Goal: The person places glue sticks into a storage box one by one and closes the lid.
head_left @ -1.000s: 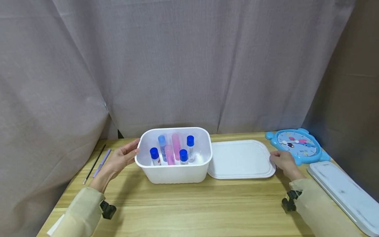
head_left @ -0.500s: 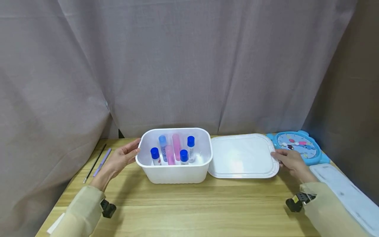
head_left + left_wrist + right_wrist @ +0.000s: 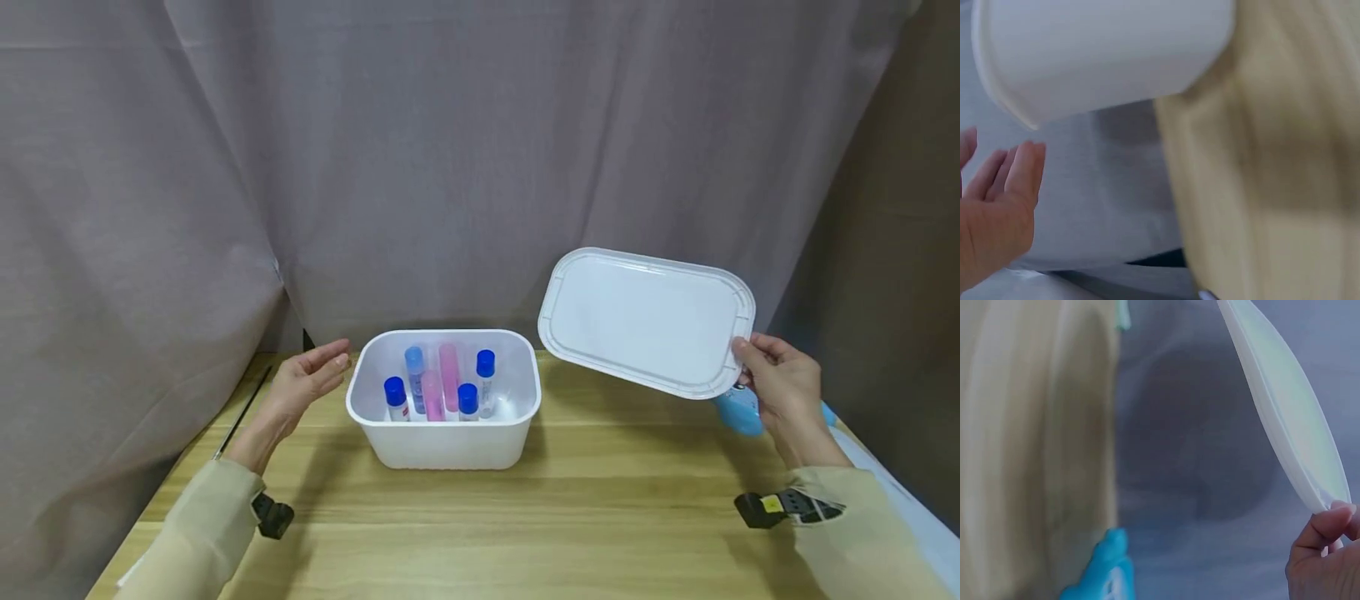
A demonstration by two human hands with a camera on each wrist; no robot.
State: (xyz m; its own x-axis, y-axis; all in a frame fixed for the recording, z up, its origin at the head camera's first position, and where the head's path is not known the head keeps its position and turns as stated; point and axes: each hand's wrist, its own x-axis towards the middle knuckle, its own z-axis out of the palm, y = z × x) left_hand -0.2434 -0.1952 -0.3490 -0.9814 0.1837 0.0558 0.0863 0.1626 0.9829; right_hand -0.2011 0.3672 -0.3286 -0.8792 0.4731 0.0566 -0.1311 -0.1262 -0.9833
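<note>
My right hand (image 3: 783, 392) pinches a white lid (image 3: 645, 321) by its right end and holds it tilted above the table; the right wrist view shows the lid (image 3: 1291, 412) edge-on, thumb and fingers on its rim. Left of it a white bin (image 3: 450, 446) stands on the table. Inside stand several capped tubes, some with dark blue caps (image 3: 485, 362), others pink (image 3: 448, 375). Beside the bin's left rim, my left hand (image 3: 300, 387) hovers with fingers extended. A small gap separates that hand (image 3: 1004, 206) from the bin (image 3: 1104, 56) in the left wrist view.
A blue animal-shaped clock (image 3: 741, 412) lies at the right, mostly hidden behind the lid and right hand. Nearer the right edge lies a long pale case (image 3: 900, 500), partly under the sleeve. A thin dark stick (image 3: 243, 412) lies at the left. Grey curtain (image 3: 450, 167) hangs behind.
The lid has risen off the table, tipping up and shifting right with my right hand. My left hand has come away from the bin's rim. The bin stays in place.
</note>
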